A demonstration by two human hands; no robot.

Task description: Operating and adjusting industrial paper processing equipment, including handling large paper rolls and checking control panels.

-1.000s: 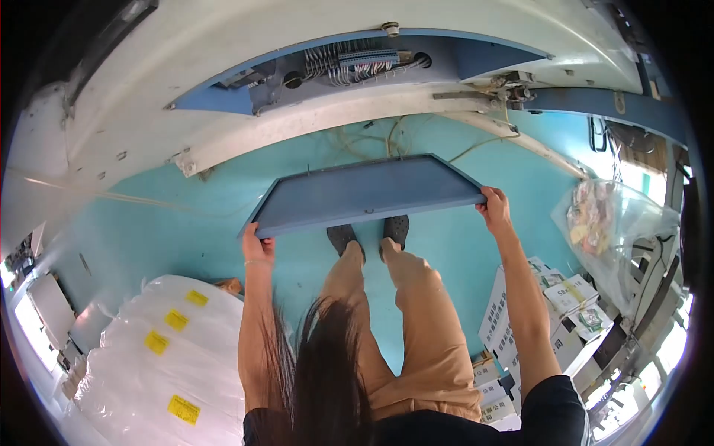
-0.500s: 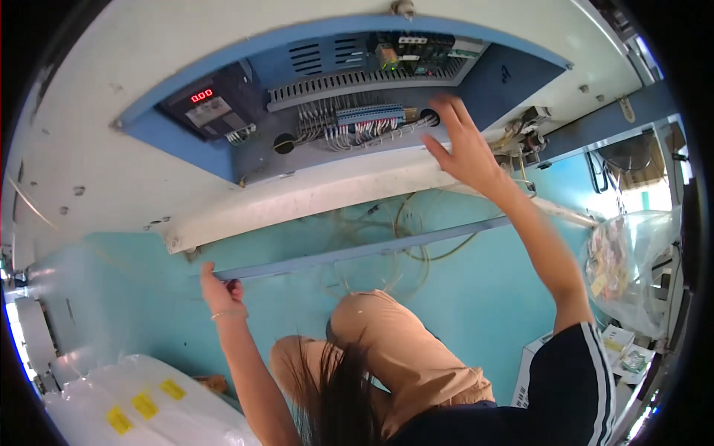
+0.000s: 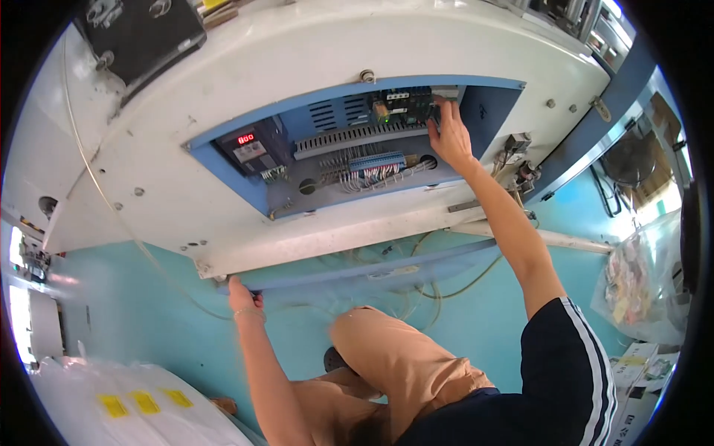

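Note:
My left hand point(image 3: 244, 296) is closed round the left end of a long blue metal panel point(image 3: 387, 273) low in front of the machine. The panel is blurred, with part of its face showing. My right hand point(image 3: 451, 141) reaches into the recessed blue electrical cabinet point(image 3: 487, 123). Its fingertips are at the right end of a row of black electrical modules point(image 3: 405, 111), thumb apart from the fingers; whether they press on anything is hidden. Below the modules run a slotted wiring duct point(image 3: 357, 141) and a blue terminal strip point(image 3: 378, 161) with many wires.
A drive unit point(image 3: 249, 151) with a lit red display sits left in the cabinet. Hoses point(image 3: 428, 291) lie on the green floor behind the panel. A plastic-wrapped bundle point(image 3: 141, 394) stands at lower left; a clear bag point(image 3: 639, 282) and boxes point(image 3: 636, 372) are at right.
My right hand has moved up and deeper into the cabinet to the modules. The panel in my left hand has tilted, showing more of its face. The view has shifted, revealing more machine above.

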